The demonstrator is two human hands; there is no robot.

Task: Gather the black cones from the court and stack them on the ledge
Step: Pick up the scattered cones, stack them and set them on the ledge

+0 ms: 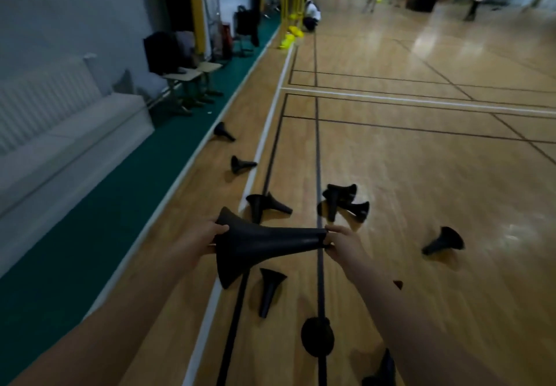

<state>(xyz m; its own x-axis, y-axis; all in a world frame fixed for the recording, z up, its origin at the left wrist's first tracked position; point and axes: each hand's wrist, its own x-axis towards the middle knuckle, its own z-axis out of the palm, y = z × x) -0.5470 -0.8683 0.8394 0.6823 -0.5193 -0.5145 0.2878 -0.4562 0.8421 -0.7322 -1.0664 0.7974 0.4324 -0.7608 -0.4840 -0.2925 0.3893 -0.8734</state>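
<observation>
1. White ledge (60, 144), long and low, far left of the frame, running along the grey wall below a white ribbed radiator (39, 96).
2. Dark green floor strip (120, 205), between the ledge and the tan wooden court floor (421, 175).
3. Wooden-topped chairs (192, 77), upper left, on the green strip, with dark bags on them.
4. Left hand (210, 236), lower centre-left, fingers curled round the wide flared rim of the held cone.
5. Held cone (261, 244): black flared plastic cone, lying level in the air above the court lines, wide end left, narrow end right.
6. Loose black cones on their sides on the floor: one at the edge of the green strip (222, 132); one beside the white line (240, 164); a touching pair (264, 205) just beyond the held cone; one (269, 289) below it.
7. Yellow objects (290, 38), upper centre, blurred, near a crouching person (311, 13).
8. Black cone seen end-on (317, 336), lower centre, on a black court line.
9. Right hand (340, 242), centre, fingertips pinching the narrow end of the held cone.
10. Cluster of black cones (343, 202), tumbled together, just beyond the right hand.
11. Black cone (382, 370), bottom edge, partly cut off.
12. Single black cone (443, 241), right of centre, on its side, well apart from the others.
13. Two standing people (475, 0), upper right, blurred.
</observation>
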